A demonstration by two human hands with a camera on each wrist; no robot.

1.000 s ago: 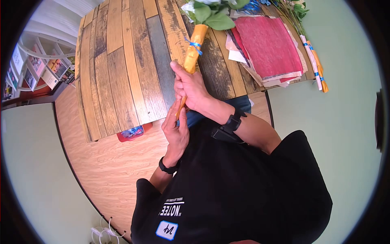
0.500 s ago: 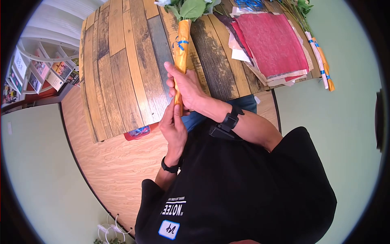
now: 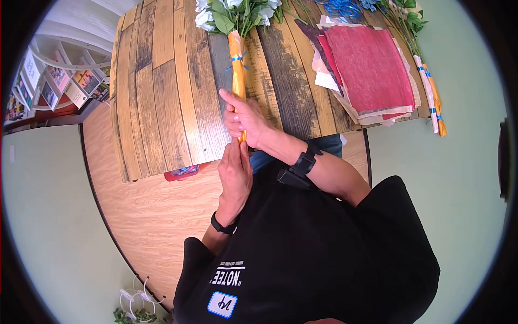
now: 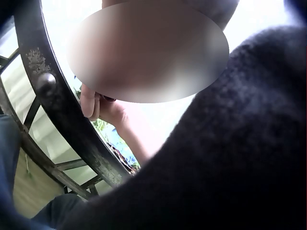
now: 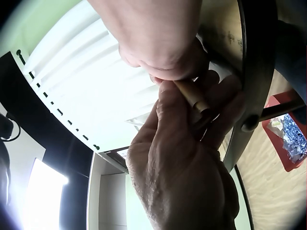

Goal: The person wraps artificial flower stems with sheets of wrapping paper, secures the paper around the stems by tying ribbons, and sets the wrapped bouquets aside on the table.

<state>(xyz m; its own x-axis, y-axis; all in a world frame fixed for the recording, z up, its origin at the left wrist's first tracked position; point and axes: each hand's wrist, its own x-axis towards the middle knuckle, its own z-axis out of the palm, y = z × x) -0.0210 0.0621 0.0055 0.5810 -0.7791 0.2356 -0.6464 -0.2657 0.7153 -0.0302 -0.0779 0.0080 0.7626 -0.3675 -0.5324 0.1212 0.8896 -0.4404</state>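
Observation:
A bouquet of pale artificial flowers with green leaves points away from me over the table. Its stems are wrapped in yellow-orange paper, tied with a thin blue ribbon. My right hand grips the lower part of this wrapped handle, thumb stretched along it. Just below, my left hand pinches the bottom end. In the right wrist view, the left hand has thumb and fingers around the narrow wrapped end, directly under the right hand. A blurred oval covers much of the left wrist view.
On the right of the wooden table lie a stack of red and beige paper sheets, blue shredded ribbon and two wrapped flower bundles overhanging the edge. Below the table is a red bin. A brochure rack stands left.
The bouquet has swung leftward from its right-leaning tilt, and its flowers show more fully. My left hand's fingers have gone from lying along the lower end to pinching it; the right hand keeps its hold.

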